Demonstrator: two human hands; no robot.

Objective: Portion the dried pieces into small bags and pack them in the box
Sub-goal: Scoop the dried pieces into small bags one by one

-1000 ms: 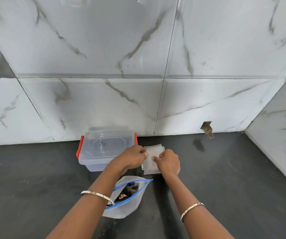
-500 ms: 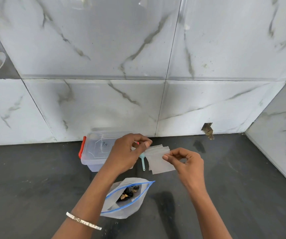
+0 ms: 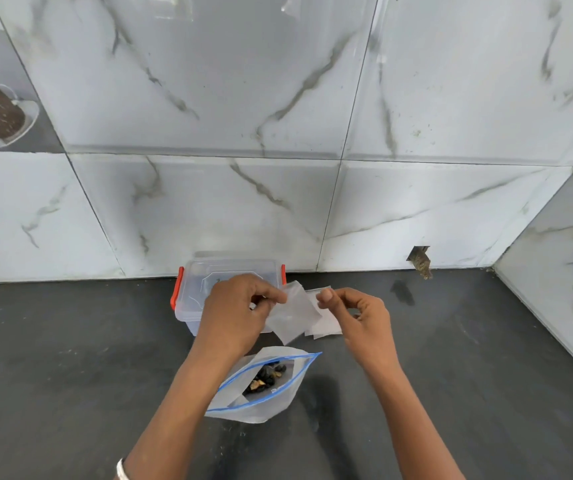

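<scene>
Left hand: The left hand [image 3: 236, 310] was curled, with thumb and fingertips pinched on the upper left corner of a small translucent white plastic bag [image 3: 295, 315], which was held raised just in front of the box.
Right hand: The right hand [image 3: 361, 317] was held with fingers curled and the thumb tip laid against the forefinger, just beside the held bag's right edge. Whether anything was gripped could not be told.
Spare bags: A loose stack of flat translucent bags [image 3: 326, 329] was laid on the dark grey stone desk [image 3: 70, 341], partly covered by the held bag.
Dried pieces: Dark and yellowish dried pieces [image 3: 264, 377] were kept inside a large frosted zip bag with a blue seal [image 3: 271, 407], set open-mouthed on the desk between the forearms.
Box: A clear plastic box with orange-red latches [image 3: 202, 289] was stood against the marble-tiled wall with its lid on.
Stage: The task was judged barely begun, as no small bag appeared filled.
Risk: The thin film could be lost from a one-corner pinch, or its clinging sides left unopened. The open zip bag could be knocked by a forearm and the pieces spilled.
</scene>
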